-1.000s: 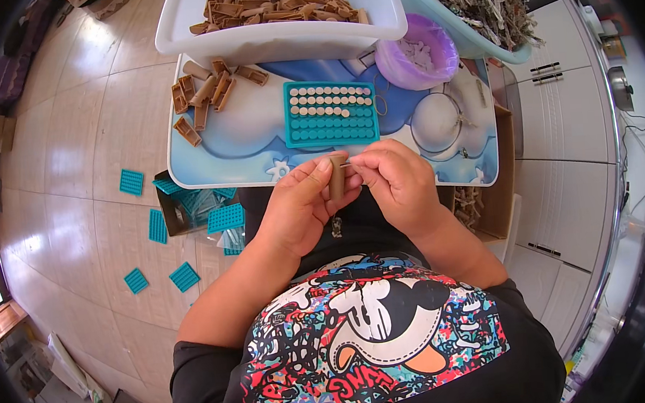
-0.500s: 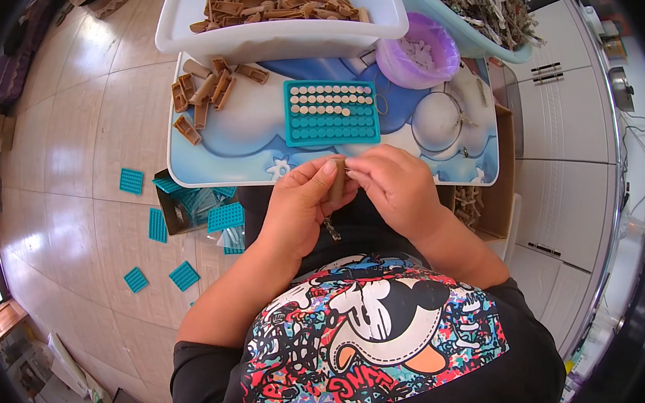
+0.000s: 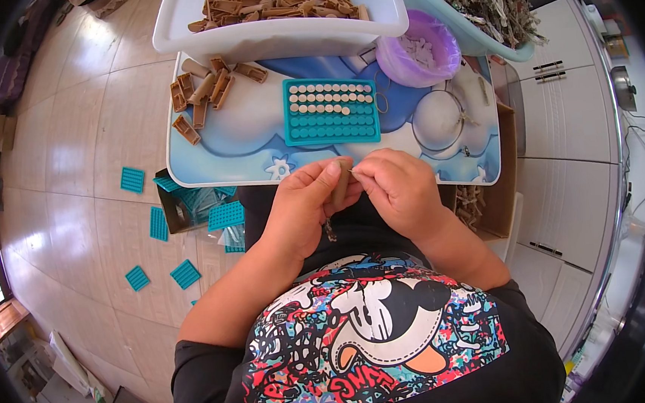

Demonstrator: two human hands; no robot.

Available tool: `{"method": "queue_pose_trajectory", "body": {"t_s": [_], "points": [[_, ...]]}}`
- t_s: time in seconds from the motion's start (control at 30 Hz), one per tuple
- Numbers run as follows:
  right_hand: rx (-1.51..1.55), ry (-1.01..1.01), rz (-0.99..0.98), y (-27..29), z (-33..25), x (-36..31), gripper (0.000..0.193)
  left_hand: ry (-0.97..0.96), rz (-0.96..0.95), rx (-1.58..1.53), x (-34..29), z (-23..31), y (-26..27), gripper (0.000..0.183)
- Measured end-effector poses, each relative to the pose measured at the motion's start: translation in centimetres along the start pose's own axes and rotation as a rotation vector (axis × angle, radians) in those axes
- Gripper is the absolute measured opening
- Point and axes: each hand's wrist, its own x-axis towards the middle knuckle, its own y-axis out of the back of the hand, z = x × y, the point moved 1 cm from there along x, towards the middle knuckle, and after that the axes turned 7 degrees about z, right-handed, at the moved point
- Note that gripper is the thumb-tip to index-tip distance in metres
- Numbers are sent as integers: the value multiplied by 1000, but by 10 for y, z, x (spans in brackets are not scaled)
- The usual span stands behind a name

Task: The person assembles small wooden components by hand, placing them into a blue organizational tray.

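The left hand's [image 3: 300, 203] grip is closed on a brown case [image 3: 342, 188], thumb over its face; the right hand [image 3: 397, 189], just beside it, pinches what seems a thin piece [image 3: 353, 170] at the case's right side. The step looks like fine fingertip work there, calling for a steady left grip. Beyond the grip, a cloud-patterned counter [image 3: 221, 161] bears a teal tray [image 3: 332, 137]; tiled floor [image 3: 66, 221] lies left, pale cupboards [image 3: 559, 122] right.
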Motion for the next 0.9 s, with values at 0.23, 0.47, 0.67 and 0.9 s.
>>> {"method": "queue_pose_trajectory", "body": {"t_s": [0.23,0.47,0.67,0.9], "points": [[-30,11,18,0,-2,-4,14,-2,-6,32,0,-5,2,32],[20,-12,25,4,1,-2,14,-14,-1,59,-1,2,-4,32],[-9,24,27,2,0,-1,14,-11,0,61,-1,0,-3,32],[395,-426,-107,5,10,-11,19,36,-12,114,-7,7,-4,34]]}}
